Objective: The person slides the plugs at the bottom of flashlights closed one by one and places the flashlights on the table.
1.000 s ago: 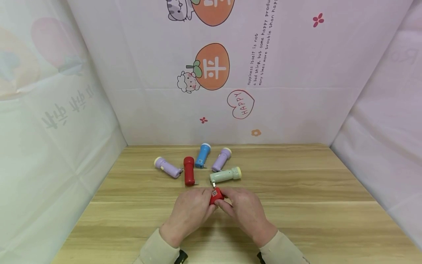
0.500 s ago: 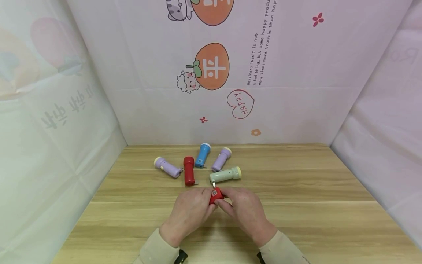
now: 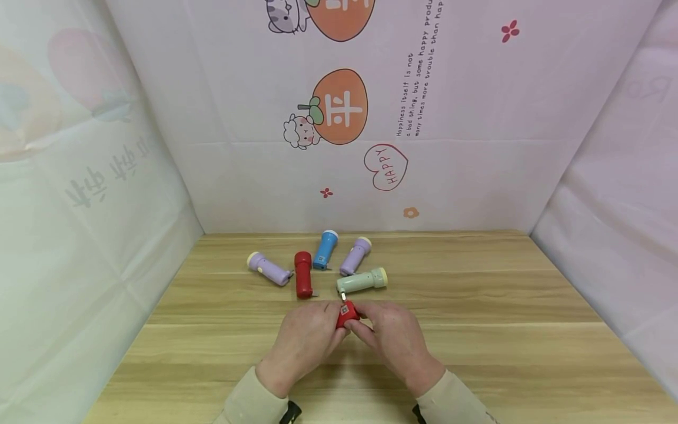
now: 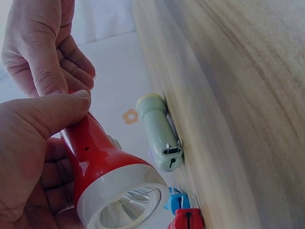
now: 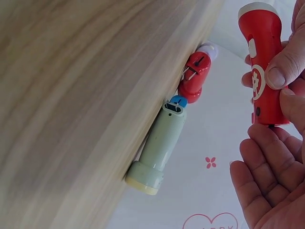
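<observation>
A red flashlight [image 3: 346, 317] with a white lens rim is held up between both hands at the near middle of the table. My left hand [image 3: 307, 334] grips its body, thumb laid across it in the left wrist view. At the tail end, my right hand [image 3: 396, 341] pinches the flashlight [image 5: 267, 45] with thumb and fingertips. The right wrist view shows a pale emblem and a light switch on its side. From the head view only the tail end with a small square label shows; the hands hide the rest.
Beyond the hands lie a pale green flashlight [image 3: 362, 282], another red flashlight [image 3: 303, 275], a blue flashlight [image 3: 325, 250] and two purple ones, one purple flashlight [image 3: 269, 268] at the left. Metal tabs stick out of several tails. White printed cloth [image 3: 455, 176] walls the wooden table.
</observation>
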A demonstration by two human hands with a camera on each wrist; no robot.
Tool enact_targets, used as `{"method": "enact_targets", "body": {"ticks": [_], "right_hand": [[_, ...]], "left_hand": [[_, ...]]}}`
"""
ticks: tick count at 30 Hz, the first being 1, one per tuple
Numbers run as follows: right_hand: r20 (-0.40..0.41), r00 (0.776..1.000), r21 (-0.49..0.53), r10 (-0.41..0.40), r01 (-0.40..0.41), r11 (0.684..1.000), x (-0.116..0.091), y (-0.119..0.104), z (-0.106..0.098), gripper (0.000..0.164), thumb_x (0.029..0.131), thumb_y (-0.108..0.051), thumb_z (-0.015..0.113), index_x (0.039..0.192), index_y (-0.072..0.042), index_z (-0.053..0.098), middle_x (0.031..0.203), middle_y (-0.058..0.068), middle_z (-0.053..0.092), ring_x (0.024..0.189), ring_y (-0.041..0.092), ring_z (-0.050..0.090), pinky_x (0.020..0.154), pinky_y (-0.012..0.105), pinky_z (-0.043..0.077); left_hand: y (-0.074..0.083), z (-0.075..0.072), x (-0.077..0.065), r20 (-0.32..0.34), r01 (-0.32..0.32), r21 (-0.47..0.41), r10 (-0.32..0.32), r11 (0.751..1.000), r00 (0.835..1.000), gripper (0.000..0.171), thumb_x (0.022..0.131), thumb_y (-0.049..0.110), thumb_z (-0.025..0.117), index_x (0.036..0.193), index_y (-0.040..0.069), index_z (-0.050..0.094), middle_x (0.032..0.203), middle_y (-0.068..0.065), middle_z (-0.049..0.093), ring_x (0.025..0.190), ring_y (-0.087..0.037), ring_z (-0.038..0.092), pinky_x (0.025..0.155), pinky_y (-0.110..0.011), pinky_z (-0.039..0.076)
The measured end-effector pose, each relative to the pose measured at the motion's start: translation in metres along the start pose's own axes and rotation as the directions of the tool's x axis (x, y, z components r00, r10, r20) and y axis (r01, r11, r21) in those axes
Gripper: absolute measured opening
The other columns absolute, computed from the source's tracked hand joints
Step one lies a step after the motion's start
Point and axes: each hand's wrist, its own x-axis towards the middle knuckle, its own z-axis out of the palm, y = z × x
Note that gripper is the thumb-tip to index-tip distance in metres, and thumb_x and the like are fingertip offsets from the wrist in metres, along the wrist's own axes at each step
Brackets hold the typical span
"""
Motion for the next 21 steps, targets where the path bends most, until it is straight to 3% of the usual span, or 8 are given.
{"method": "enact_targets", "body": {"ticks": [21], "right_hand": [[-0.007,1.0,0.002,0.003,-0.003,1.0,-0.001,0.0015,0.0006,0.026,0.085,-0.032,0.088,0.106,-0.02,0.08,0.096,-0.011,0.08,0.08,0.004,0.071,0.067,0.027,0.059]], "left_hand": [[0.0008,0.0005,0.0006,-0.019,-0.009,-0.009,0.009,1.0,1.0,0.028,0.098,0.04,0.072,0.105,0.013,0.069,0.081,0.005,0.066,0.067,-0.009,0.057,0.058,-0.026,0.052]]}}
